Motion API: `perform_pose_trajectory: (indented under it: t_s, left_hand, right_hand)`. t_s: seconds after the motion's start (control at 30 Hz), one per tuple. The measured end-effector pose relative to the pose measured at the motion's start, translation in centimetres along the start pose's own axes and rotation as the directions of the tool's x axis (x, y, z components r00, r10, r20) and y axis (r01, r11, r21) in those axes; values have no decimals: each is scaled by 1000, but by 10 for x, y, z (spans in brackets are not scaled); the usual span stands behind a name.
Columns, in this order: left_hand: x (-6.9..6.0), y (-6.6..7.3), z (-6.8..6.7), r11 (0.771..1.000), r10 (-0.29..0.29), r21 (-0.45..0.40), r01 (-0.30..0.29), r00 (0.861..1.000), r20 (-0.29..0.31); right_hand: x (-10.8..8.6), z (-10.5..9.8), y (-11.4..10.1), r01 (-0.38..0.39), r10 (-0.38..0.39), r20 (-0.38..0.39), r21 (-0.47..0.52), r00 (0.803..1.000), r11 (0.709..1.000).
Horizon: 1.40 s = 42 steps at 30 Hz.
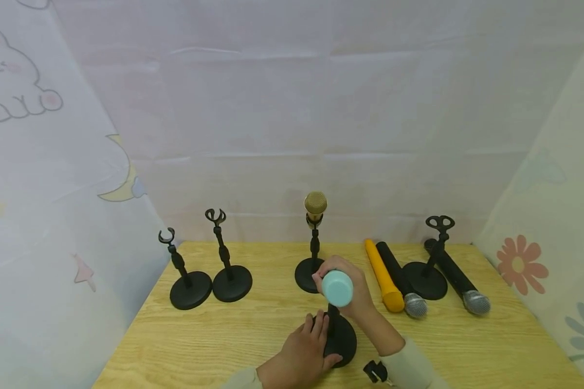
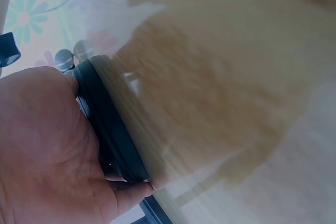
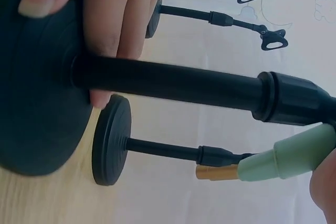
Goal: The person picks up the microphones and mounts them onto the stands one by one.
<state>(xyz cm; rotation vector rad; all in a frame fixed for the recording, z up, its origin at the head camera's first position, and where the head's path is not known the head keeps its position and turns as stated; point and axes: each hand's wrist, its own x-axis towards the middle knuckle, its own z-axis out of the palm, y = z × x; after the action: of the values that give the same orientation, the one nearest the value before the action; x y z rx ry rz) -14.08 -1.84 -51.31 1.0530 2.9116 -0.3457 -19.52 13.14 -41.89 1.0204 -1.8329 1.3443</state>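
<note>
In the head view my right hand (image 1: 347, 283) grips a mint-green microphone (image 1: 337, 289) at the top of a black desk stand, round end facing up. The right wrist view shows its tapered green body (image 3: 286, 153) beside the top of the stand's pole (image 3: 173, 82); the clip there is out of frame. My left hand (image 1: 304, 351) presses on the round black base (image 1: 343, 343), its fingers extended beside the pole. From the left wrist, that hand (image 2: 47, 145) lies against the base's edge (image 2: 113, 119).
Behind stands a stand holding a gold microphone (image 1: 316, 203). Two stands with bare clips, one tall (image 1: 224, 254) and one short (image 1: 180, 265), are left. At right lie an orange microphone (image 1: 382, 275), two black ones (image 1: 415, 304) (image 1: 457, 275) and another stand (image 1: 424, 281). A black clip (image 1: 376, 371) lies in front.
</note>
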Motion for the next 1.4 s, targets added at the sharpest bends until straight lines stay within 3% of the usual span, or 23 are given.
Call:
perform_pose_trajectory:
  t_s: [0.17, 0.33, 0.57, 0.87, 0.97, 1.13, 1.4]
  left_hand:
    - [2, -1, -3, 999, 4, -36, -3, 999, 39]
    - [2, -1, -1, 999, 1, -48, 0, 1000, 20]
    - [7, -3, 1, 993, -1, -119, 10, 997, 81]
    - [9, -17, -8, 962, 31, -273, 16, 985, 168]
    - [8, -22, -9, 947, 39, -321, 19, 984, 173]
    - [5, -30, -9, 919, 63, -394, 9, 984, 169]
    - [2, -32, -12, 918, 81, -398, -9, 983, 163]
  right_hand:
    - [3, -7, -3, 10, -8, 45, -39, 999, 999]
    - [4, -12, -5, 8, -1, 99, -67, 995, 998]
    - [4, -19, -11, -61, 80, 169, -117, 982, 991]
    - [4, -37, -17, -151, 190, 235, -174, 953, 973]
    - [0, -44, -18, -194, 236, 249, -181, 939, 964]
    - [-8, -52, -18, -190, 249, 274, -226, 929, 955]
    - [-36, -62, -16, -194, 254, 229, -254, 940, 948]
